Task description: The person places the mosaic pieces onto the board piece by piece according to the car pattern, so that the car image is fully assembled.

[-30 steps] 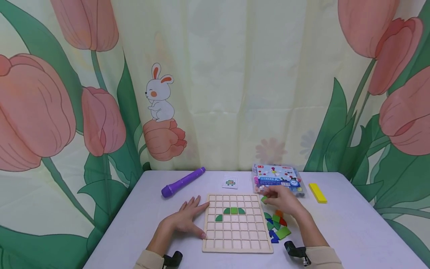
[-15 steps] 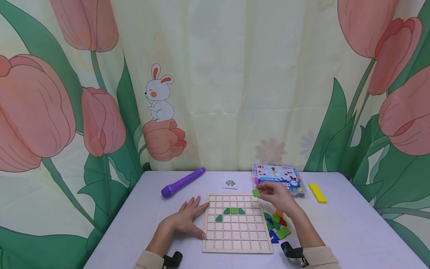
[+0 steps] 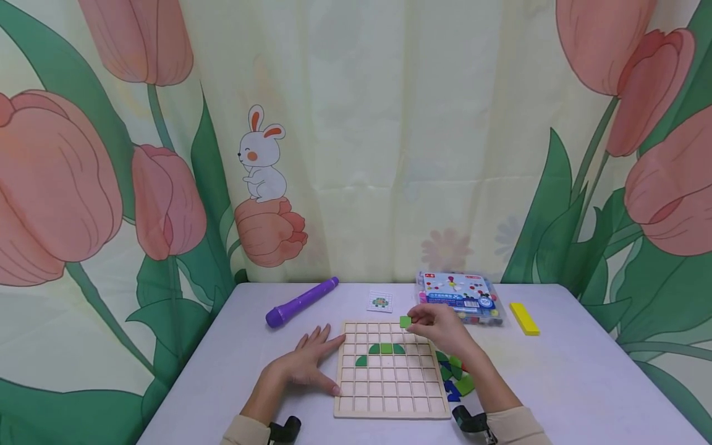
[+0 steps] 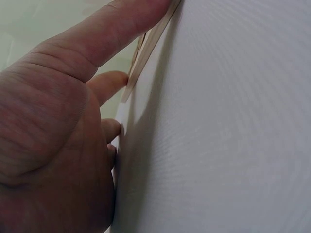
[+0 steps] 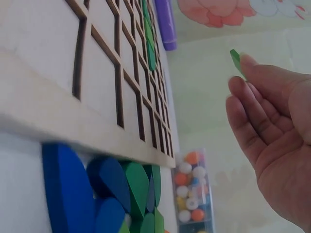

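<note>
My right hand (image 3: 443, 329) pinches a light green square tile (image 3: 405, 321) between thumb and fingers, above the far right part of a wooden grid board (image 3: 392, 415). In the right wrist view the tile (image 5: 235, 59) appears edge-on, raised off the board. My left hand (image 3: 306, 364) lies with spread fingers along the board's left edge, thumb and forefinger touching the frame; the left wrist view shows the thumb (image 4: 107, 36) on the wooden rim. Set in the grid are a light green square (image 3: 386, 348) and several dark green quarter-round tiles (image 3: 361, 360).
Loose blue, green and red pieces (image 3: 453, 377) lie right of the board, partly behind my right forearm. Behind the board are a small pattern card (image 3: 381, 301), a purple microphone-shaped object (image 3: 302, 303) and a clear box of coloured balls (image 3: 461, 296). A yellow block (image 3: 525, 318) lies right.
My right hand has carried the light green square leftward from beside the board's right edge to above its far side. My left hand stays in place.
</note>
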A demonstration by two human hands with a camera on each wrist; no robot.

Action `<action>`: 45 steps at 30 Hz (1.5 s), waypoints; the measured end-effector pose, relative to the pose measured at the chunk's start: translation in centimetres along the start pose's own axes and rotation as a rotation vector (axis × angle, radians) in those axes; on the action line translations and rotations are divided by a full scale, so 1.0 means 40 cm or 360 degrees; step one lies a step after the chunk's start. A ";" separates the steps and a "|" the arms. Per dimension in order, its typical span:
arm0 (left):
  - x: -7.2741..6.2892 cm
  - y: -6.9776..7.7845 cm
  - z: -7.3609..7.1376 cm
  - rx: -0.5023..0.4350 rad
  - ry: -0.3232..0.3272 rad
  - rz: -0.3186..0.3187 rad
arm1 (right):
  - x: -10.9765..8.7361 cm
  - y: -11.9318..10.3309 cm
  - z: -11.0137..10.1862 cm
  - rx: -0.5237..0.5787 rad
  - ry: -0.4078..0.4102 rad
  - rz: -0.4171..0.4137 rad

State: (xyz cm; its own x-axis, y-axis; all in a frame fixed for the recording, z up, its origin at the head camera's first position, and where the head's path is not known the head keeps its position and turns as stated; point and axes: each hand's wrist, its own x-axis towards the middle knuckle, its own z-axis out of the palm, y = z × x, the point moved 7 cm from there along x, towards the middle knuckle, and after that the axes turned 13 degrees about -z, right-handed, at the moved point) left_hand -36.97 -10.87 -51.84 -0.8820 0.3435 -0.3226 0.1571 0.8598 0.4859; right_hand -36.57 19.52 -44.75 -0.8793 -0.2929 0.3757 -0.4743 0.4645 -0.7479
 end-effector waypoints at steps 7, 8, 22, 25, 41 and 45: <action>-0.002 0.002 -0.003 0.0000 0.0007 0.0012 | 0.019 -0.015 0.043 -0.0066 -0.0070 -0.0006; -0.001 0.001 -0.003 0.0001 0.0007 0.0008 | 0.023 -0.019 0.048 -0.0064 -0.0080 -0.0020; 0.000 0.000 0.000 0.0004 0.0004 0.0006 | 0.040 -0.048 0.143 0.0037 -0.0276 -0.0051; 0.002 -0.002 0.001 0.0006 0.0005 0.0012 | 0.036 -0.050 0.158 0.0035 -0.0317 -0.0063; 0.003 -0.007 0.004 -0.0014 -0.0003 -0.0013 | 0.017 -0.034 0.207 0.0011 -0.0509 0.0003; 0.003 -0.006 0.003 -0.0016 -0.0002 -0.0008 | 0.012 -0.038 0.216 0.0010 -0.0533 -0.0028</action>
State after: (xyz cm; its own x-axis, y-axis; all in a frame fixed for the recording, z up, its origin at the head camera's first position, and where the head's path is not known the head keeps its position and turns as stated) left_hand -37.08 -11.00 -52.08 -0.8822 0.3398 -0.3260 0.1484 0.8576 0.4924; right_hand -35.88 11.46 -48.13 -0.8070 -0.5596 0.1887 -0.4881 0.4522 -0.7465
